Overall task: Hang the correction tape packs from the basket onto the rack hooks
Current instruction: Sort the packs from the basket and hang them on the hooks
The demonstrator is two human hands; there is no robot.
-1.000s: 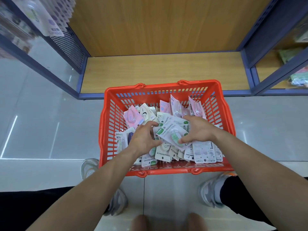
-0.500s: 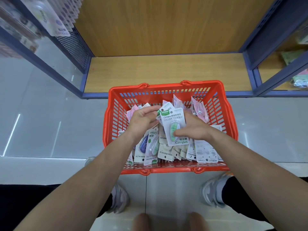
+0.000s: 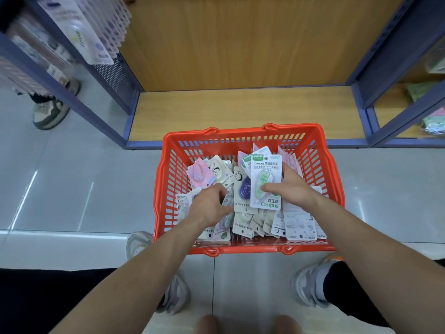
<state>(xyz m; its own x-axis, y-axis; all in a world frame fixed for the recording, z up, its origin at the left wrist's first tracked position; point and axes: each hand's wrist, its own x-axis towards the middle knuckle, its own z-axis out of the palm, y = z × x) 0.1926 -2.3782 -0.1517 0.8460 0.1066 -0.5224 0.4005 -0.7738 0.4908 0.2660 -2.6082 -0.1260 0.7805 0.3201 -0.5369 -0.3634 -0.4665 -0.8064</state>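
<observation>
**Blue-framed wooden shelf bay** [image 3: 240, 112]: stands directly behind the basket.

**Perforated blue rack panel** [image 3: 115, 75]: upper left. A row of hanging carded packs [image 3: 79, 32] already shows in front of it.

**Red slatted plastic basket** [image 3: 240, 133]: on the grey tiled floor [image 3: 72, 189], at the shelf's foot, placed as it was half a second ago.

**Loose heap of carded correction tape packs** [image 3: 298, 220]: covers the basket floor, with white, pink and purple cards overlapping.

**White carded pack with a green tape dispenser** [image 3: 266, 182]: a second ago it lay tilted on the heap under both hands. Now it is upright above the heap, header end up. A second green-topped card shows just behind it; whether that one is also held cannot be told.

**Right grip** [image 3: 293, 189]: a bare hand, thumb across the card's face and fingers behind. It now clasps the green pack alone.

**Left grip** [image 3: 209, 206]: half a second ago it was at the pack's upper edge. Now it is lowered into the heap, fingers curled among the cards. Whether it has caught one cannot be told.

**Assessment:** one pack is picked out and free of the heap. Carrying it to a hook on the rack is likely next, unless the left grip gathers more first.
</observation>
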